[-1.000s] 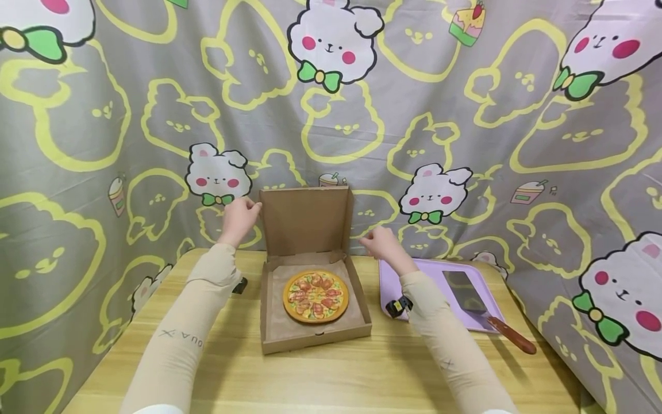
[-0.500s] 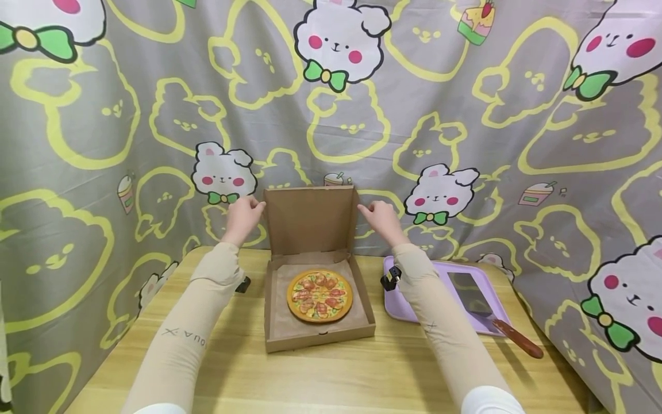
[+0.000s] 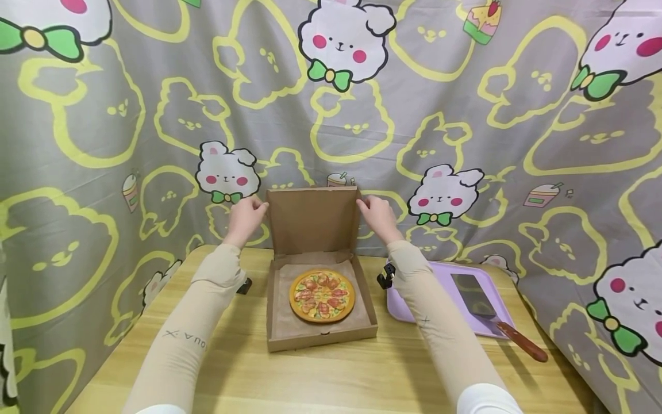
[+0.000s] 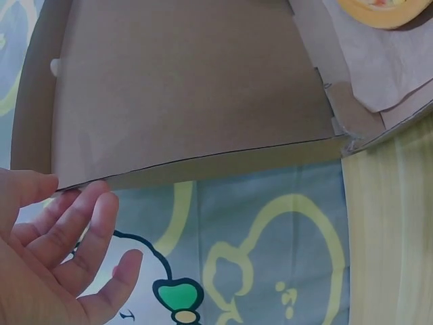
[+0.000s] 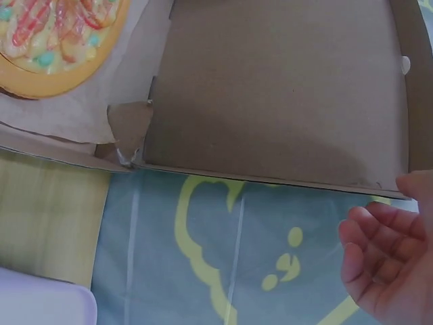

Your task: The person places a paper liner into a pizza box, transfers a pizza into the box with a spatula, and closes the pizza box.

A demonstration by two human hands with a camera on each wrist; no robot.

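Observation:
A brown cardboard pizza box stands with its lid raised upright at the back. Inside it, on brown paper, lies a round pizza with an orange rim, which looks like a toy. At the lid's upper left corner my left hand pinches the side edge; the left wrist view has the thumb at the inner side and the fingers outside. On the opposite corner my right hand holds the lid's right edge between thumb and curled fingers.
A lilac tray lies to the right, partly behind the right forearm. A wide-bladed spatula with a wooden handle rests on it, the handle jutting over the near rim. Behind the wooden table hangs a patterned grey curtain.
My right hand has moved up and left from above the tray to the lid's right edge. The left hand has come in slightly to the left edge. The lid stays upright.

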